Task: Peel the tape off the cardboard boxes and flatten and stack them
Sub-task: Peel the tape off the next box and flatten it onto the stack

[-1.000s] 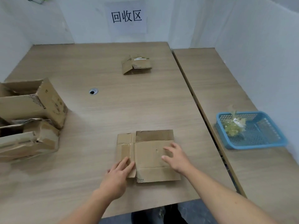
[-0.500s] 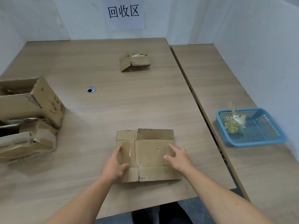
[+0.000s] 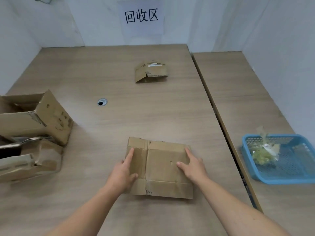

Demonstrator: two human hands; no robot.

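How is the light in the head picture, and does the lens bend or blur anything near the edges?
Head view: soft, even light, only faint shadows beside the open boxes. Head view: the wide lens makes the wall corners lean outward. Head view: the forearms at the bottom look soft; the flattened box is sharper.

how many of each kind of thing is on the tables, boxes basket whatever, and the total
cardboard boxes: 4
blue basket: 1
tape wad, in the basket: 1
total: 6
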